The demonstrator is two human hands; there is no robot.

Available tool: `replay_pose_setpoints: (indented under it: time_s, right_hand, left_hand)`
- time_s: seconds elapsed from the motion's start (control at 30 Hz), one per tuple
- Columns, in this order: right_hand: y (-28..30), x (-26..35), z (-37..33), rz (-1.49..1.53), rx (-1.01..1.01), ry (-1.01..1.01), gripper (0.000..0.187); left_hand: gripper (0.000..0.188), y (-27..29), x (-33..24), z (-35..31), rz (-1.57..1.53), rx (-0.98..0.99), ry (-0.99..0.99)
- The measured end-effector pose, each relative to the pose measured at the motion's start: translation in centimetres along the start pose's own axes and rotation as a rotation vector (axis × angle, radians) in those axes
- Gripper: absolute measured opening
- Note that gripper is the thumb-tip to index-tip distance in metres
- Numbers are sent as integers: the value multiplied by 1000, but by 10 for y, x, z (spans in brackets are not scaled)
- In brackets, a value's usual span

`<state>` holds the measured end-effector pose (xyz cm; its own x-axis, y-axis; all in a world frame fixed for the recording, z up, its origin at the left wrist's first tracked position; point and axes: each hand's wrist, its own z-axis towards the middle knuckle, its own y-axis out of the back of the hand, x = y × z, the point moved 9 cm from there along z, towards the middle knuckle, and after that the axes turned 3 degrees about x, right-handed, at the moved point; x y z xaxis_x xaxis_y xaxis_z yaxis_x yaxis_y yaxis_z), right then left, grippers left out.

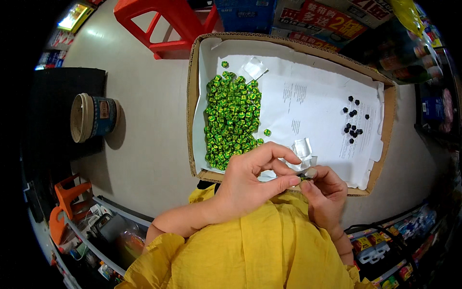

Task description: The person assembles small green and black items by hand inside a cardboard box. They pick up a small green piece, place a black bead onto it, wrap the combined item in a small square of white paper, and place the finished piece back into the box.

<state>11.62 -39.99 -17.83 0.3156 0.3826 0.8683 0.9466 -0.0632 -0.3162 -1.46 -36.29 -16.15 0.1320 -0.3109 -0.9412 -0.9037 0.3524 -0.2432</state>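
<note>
Both my hands meet over the near edge of a shallow cardboard box (389, 130) lined with white paper. Thumb and fingers of my left hand (250, 173) pinch a tiny dark-and-green piece (303, 177), its index finger arched above. My right hand (325, 192) grips the same piece from the right, and the fingertips cover most of it. Just beyond them lie crumpled silver foil squares (302, 148). A heap of small faceted green-and-yellow pieces (231, 115) fills the box's left side. Several small black faceted pieces (353, 127) are scattered at its right.
Another foil square (255, 68) lies beside the heap's far end. Beyond the box stand a red plastic stool (166, 24) and stacked cartons (317, 21). A blue-and-white bucket (96, 117) is on the left. Bottles (414, 62) stand at far right, with shelves of goods (385, 250) near right.
</note>
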Motion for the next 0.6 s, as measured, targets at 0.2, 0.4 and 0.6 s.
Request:
replay_pose_setpoints:
  time_s: [0.2, 0.4, 0.6]
  right_hand:
    - [2, 12, 0, -86, -76, 148, 13]
    - [-2, 13, 3, -22, -42, 146, 15]
    - [-3, 11, 5, -8, 10, 130, 17]
  left_hand:
    - [28, -1, -32, -4, 403, -103, -283]
    - [24, -1, -25, -1, 317, -61, -233]
    - [16, -11, -46, -5, 471, -12, -445]
